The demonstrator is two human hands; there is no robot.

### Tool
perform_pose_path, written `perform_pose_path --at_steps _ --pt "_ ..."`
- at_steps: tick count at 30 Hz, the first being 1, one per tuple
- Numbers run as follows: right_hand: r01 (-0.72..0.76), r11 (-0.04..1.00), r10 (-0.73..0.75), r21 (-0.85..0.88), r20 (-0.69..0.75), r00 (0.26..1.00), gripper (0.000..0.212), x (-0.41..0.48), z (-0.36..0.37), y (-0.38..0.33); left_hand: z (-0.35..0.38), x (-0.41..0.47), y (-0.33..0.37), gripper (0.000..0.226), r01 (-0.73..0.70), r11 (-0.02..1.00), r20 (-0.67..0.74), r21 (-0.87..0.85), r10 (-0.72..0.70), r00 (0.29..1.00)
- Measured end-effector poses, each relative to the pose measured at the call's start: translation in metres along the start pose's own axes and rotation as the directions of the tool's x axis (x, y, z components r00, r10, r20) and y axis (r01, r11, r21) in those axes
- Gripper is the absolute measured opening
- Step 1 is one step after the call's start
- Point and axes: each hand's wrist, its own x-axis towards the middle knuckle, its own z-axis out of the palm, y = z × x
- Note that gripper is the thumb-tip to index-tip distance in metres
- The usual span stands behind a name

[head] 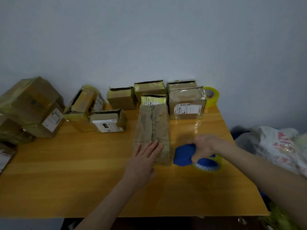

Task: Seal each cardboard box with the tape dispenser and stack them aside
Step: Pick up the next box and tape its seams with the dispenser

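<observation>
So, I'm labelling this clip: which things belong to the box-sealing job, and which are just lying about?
Job: long cardboard box under left hand; blue tape dispenser gripped by right hand; open boxes behind it.
Lying about: spare tape roll; plastic bags.

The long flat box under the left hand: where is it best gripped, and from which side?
Probably across its narrow width at the near end, from above. The long box lies flat, pointing away from the person; the left hand rests open there, and other boxes crowd its far end.

Orange wooden table (83, 180) against grey wall (149, 39); white plastic bag (274, 146) beside it.
</observation>
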Motion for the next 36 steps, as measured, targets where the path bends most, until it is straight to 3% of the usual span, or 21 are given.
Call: perform_pose_path --at_steps 3,5,7,8,11,13,15,17,18,21,23,25,27,30,33,36 --pt "-0.025 0.922 0.044 0.386 -0.040 0.998 0.060 -0.001 -0.008 0.026 0.000 0.002 -0.001 0.085 -0.009 1.000 0.012 -0.002 0.010 1.000" --pt "-0.015 0.792 0.140 0.611 -0.158 0.977 0.053 0.002 -0.006 0.042 0.001 0.002 0.000 0.087 -0.013 1.000 0.010 -0.004 0.013 1.000" --pt "0.022 0.533 0.292 0.846 -0.208 0.934 0.049 0.011 0.010 0.050 0.000 0.002 0.001 0.087 -0.017 1.000 0.011 -0.016 0.017 1.000" --pt "0.020 0.369 0.358 0.929 -0.161 0.920 0.047 0.017 0.020 0.052 0.001 0.002 0.001 0.088 -0.024 1.000 0.012 -0.015 0.024 1.000" --pt "-0.061 -0.101 0.393 0.993 0.097 0.914 0.050 0.032 0.048 0.048 0.002 0.001 0.001 0.091 -0.038 0.999 0.028 -0.013 0.038 0.999" --pt "-0.093 -0.243 0.362 0.966 0.179 0.915 0.047 0.037 0.056 0.042 0.002 0.001 0.001 0.090 -0.040 0.999 0.034 -0.013 0.040 0.999" --pt "-0.093 -0.293 0.354 0.952 0.199 0.914 0.046 0.041 0.060 0.039 0.000 0.001 0.002 0.087 -0.049 0.998 0.040 -0.034 0.050 0.998" --pt "-0.111 -0.207 0.389 0.972 0.186 0.902 0.053 0.039 0.059 0.034 -0.005 0.000 0.001 0.080 -0.067 0.985 0.005 -0.160 0.069 0.998" --pt "-0.131 -0.068 0.430 0.989 0.148 0.891 0.057 0.035 0.055 0.032 -0.009 -0.001 -0.001 0.074 -0.051 0.952 -0.048 -0.302 0.039 0.998" --pt "-0.141 0.479 0.509 0.867 -0.143 0.849 0.058 0.018 0.039 0.018 -0.020 -0.009 -0.012 0.054 0.082 0.710 -0.207 -0.700 -0.311 0.927" --pt "-0.069 0.614 0.457 0.786 -0.283 0.843 0.061 0.001 0.028 -0.009 -0.021 -0.012 -0.025 0.046 0.232 0.547 -0.145 -0.804 -0.560 0.816" --pt "0.011 0.666 0.369 0.745 -0.343 0.864 0.065 -0.011 0.027 -0.046 -0.022 -0.011 -0.032 0.043 0.373 0.375 0.031 -0.849 -0.669 0.743" --pt "0.064 0.685 0.279 0.726 -0.343 0.897 0.067 -0.018 0.032 -0.085 -0.023 -0.006 -0.028 0.042 0.408 0.262 0.150 -0.875 -0.654 0.742" --pt "0.104 0.643 0.268 0.759 -0.350 0.898 0.070 -0.016 0.036 -0.122 -0.023 0.004 -0.013 0.035 0.349 0.229 0.161 -0.909 -0.578 0.800" --pt "0.088 0.617 0.322 0.782 -0.353 0.878 0.073 -0.009 0.038 -0.125 -0.020 0.007 -0.011 0.033 0.330 0.167 0.191 -0.929 -0.547 0.815" --pt "0.121 0.612 0.283 0.782 -0.359 0.889 0.058 -0.008 0.041 -0.109 -0.018 0.001 -0.024 0.033 0.327 0.134 0.209 -0.935 -0.538 0.817"
